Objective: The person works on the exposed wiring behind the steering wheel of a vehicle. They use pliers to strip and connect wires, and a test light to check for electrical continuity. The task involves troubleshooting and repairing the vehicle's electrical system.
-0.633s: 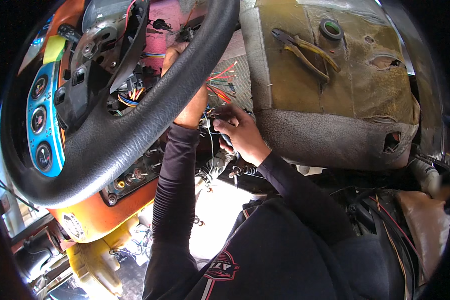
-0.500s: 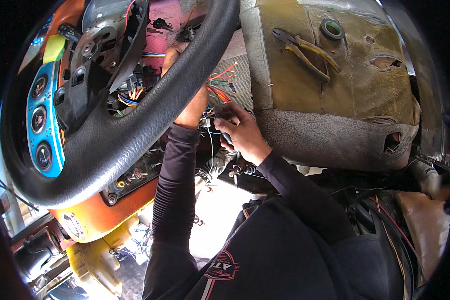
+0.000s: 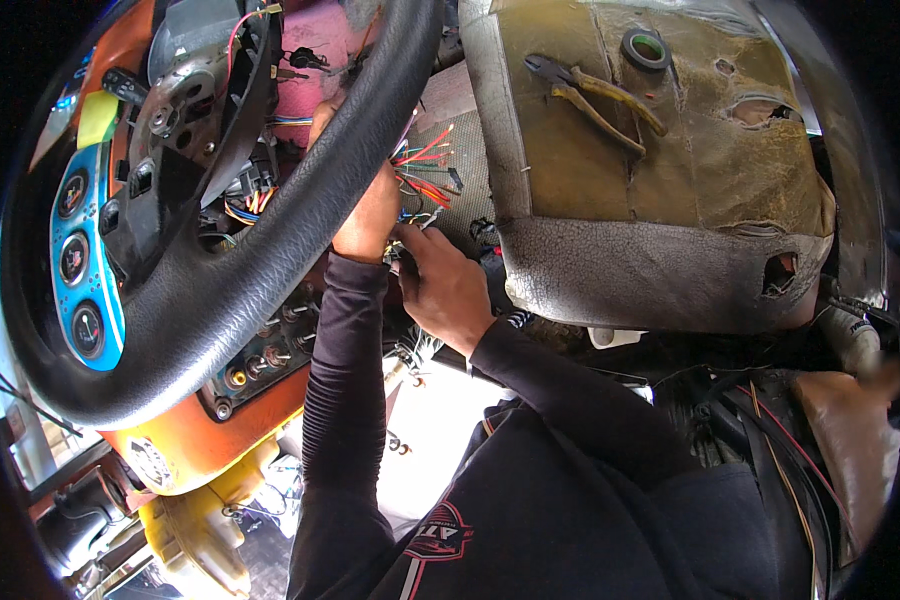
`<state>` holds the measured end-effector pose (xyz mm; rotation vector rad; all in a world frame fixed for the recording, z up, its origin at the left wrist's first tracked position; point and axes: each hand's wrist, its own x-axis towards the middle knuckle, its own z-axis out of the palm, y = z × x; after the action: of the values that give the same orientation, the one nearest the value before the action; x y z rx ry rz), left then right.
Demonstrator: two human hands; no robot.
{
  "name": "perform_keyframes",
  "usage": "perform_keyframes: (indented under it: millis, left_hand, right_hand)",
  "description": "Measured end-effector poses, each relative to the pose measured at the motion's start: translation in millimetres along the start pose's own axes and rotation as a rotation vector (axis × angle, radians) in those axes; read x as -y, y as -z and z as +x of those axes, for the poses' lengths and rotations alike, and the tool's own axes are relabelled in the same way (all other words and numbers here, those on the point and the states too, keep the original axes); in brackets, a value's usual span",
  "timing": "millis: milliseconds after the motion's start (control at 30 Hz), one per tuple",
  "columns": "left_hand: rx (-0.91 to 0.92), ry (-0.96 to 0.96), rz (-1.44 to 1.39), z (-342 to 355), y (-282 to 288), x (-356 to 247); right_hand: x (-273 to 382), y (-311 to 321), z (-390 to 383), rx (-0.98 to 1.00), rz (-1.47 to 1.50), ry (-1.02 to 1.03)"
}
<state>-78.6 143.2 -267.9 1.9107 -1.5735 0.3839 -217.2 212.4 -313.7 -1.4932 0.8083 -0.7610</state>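
My left hand point(image 3: 368, 222) reaches up behind the black steering wheel point(image 3: 280, 235); the rim hides its fingers. Close beside its wrist, my right hand point(image 3: 444, 288) has its fingers curled and pressed together. What sits between those fingertips is too covered to make out. Just above them a thin light-coloured wire end point(image 3: 432, 216) sticks out. Past the left hand, a fan of red, orange and green wires point(image 3: 430, 165) with bared ends lies over a grey mesh surface point(image 3: 470, 150).
On the worn brown seat point(image 3: 670, 160) lie pliers with yellow handles point(image 3: 605, 105) and a roll of dark tape point(image 3: 646, 50). A blue gauge panel point(image 3: 88, 250) stands at the left. Toggle switches point(image 3: 255, 368) line the orange console. Keys point(image 3: 305, 60) are near the pink surface.
My right hand has moved left, closer to my left wrist, and turned more knuckles-up. The dark item seen in it before no longer shows. The whole view has shifted slightly.
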Motion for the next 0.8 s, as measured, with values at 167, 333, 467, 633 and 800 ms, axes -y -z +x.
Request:
perform_keyframes:
  millis: [167, 333, 467, 633, 800]
  left_hand:
    - [0.014, 0.070, -0.130, 4.1, 2.4, -11.9]
    - [0.044, 0.085, -0.168, 2.2, 4.9, -9.6]
    - [0.030, 0.071, -0.157, 1.2, 7.3, -8.6]
    - [0.061, 0.140, -0.198, 2.0, 14.4, -24.8]
    - [0.036, 0.295, -0.429, 1.4, 12.0, -32.3]
  right_hand:
    - [-9.1, -4.4, -2.4, -0.041, 0.042, 0.032]
    - [-8.3, 0.6, -5.7, -0.118, 0.272, -0.013]
    - [1.9, 9.8, 3.3, 0.001, 0.258, -0.146]
    - [-0.9, 11.0, 18.5, 0.051, 0.199, -0.128]
    - [-19.9, 36.2, 3.8, 0.159, 0.448, -0.087]
